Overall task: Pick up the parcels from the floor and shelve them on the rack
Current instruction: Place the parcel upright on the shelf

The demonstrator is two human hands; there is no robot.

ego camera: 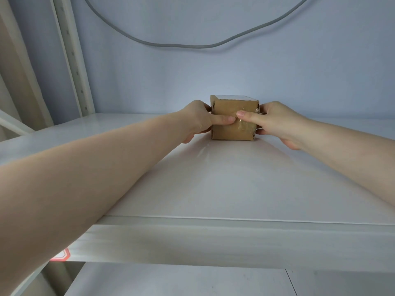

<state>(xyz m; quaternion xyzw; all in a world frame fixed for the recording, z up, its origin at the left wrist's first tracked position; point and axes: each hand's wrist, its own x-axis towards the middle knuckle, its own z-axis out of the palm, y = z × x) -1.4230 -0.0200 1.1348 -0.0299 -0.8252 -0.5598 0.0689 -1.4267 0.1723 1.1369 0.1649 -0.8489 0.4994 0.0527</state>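
Note:
A small brown cardboard parcel [226, 131] with clear tape on its front and a white label on top rests on the white rack shelf [235, 189], far back near the wall. My left hand [199, 119] grips its left side with the thumb across the front. My right hand [275, 122] grips its right side, thumb also on the front. Both thumbs nearly meet at the parcel's middle.
A pale rack upright [72, 60] with holes stands at the back left. A grey cable [192, 46] sags along the wall above. The shelf's thick front edge [235, 242] is near me, with a lower shelf [171, 280] beneath and a red-and-white sticker [62, 255] at left.

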